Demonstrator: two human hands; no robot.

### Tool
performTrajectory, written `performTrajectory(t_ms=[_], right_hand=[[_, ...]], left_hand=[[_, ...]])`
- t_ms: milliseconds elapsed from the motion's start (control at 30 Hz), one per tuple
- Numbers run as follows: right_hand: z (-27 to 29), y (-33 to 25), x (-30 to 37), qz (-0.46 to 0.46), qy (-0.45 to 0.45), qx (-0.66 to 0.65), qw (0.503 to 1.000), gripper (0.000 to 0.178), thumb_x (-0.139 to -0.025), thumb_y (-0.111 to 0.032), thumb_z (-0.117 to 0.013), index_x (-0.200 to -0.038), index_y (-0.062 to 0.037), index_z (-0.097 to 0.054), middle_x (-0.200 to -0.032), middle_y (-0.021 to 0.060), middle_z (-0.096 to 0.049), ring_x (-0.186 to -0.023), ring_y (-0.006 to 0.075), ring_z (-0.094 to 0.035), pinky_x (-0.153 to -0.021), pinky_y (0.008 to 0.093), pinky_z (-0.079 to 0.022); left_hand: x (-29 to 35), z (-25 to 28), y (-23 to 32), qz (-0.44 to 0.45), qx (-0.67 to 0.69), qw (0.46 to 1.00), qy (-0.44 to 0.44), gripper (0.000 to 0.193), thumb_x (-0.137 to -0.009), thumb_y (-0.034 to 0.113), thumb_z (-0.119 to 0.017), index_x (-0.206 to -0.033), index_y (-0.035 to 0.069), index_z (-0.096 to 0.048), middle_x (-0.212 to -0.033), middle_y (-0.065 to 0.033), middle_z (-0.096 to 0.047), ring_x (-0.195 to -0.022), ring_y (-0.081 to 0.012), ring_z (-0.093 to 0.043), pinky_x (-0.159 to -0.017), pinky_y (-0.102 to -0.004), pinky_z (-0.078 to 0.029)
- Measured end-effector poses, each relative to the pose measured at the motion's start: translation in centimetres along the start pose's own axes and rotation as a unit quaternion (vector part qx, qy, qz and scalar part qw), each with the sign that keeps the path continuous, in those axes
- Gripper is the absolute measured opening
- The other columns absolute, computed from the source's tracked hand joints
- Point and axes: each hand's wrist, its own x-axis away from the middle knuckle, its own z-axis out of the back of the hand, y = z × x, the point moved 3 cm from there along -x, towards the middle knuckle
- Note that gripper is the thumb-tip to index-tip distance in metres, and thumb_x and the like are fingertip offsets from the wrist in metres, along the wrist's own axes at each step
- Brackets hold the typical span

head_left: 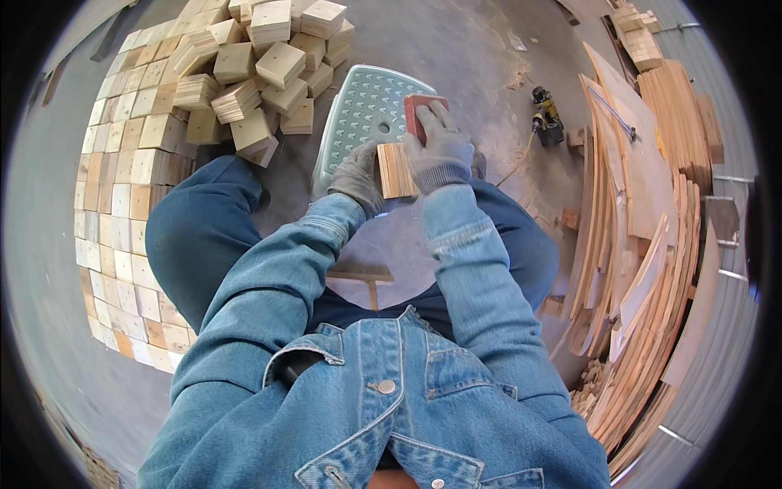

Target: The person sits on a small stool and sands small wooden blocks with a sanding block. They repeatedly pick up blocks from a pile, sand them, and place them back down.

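Note:
My left hand (pixel 358 177), in a grey work glove, is closed on the side of a wooden block (pixel 396 171) whose striped, layered face points up at me. Gripped in my gloved right hand (pixel 441 155) is a flat reddish block (pixel 417 114) that looks like a sanding block. It sits just beyond the wooden block, over the right side of a pale green plastic stool (pixel 366 102) with a studded top and a round hole. The lower part of the wooden block is partly hidden by my hands.
Stacked wooden blocks (pixel 122 175) form a wide layer at left, with a loose heap of blocks (pixel 281 65) beyond. A yellow-and-black power tool (pixel 547 116) with a cord lies on the floor at right. Plywood sheets and strips (pixel 643 269) lean along the right side.

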Motion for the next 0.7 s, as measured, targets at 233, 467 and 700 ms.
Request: performTrajectory(t_ms=[233,467,700], right_hand=[[5.2,-2.0,11.4,0.092,-0.033,-0.052,0.994,0.058,-0.081,-0.021,-0.081,-0.136,-0.0061,-0.071,-0.146,0.0206,-0.065,-0.121,0.0429,-0.064,-0.107,0.0540,-0.050],[4.5,-4.6,9.9,0.113,-0.034,-0.043,0.992,0.051,-0.082,-0.021,-0.080,-0.131,-0.0088,-0.073,-0.146,0.0157,-0.064,-0.123,0.0407,-0.063,-0.106,0.0538,-0.051],[-0.3,-3.1,-1.1,-0.007,-0.062,0.015,0.998,0.050,-0.085,-0.027,-0.078,-0.133,-0.0120,-0.073,-0.145,0.0111,-0.068,-0.119,0.0407,-0.067,-0.104,0.0501,-0.054]], left_hand=[[0.9,2.2,0.8,-0.031,0.135,0.981,0.135,0.099,-0.064,0.051,-0.098,-0.143,0.012,-0.052,-0.135,-0.0168,-0.061,-0.128,-0.0360,-0.060,-0.114,-0.0446,-0.048],[1.5,1.3,-0.4,0.006,0.070,0.988,0.141,0.102,-0.071,0.054,-0.089,-0.153,0.012,-0.047,-0.147,-0.0213,-0.058,-0.135,-0.0409,-0.059,-0.116,-0.0479,-0.048],[1.6,2.6,1.2,0.000,0.078,0.989,0.126,0.108,-0.065,0.046,-0.094,-0.155,0.017,-0.042,-0.147,-0.0195,-0.056,-0.134,-0.0409,-0.059,-0.118,-0.0466,-0.047]])
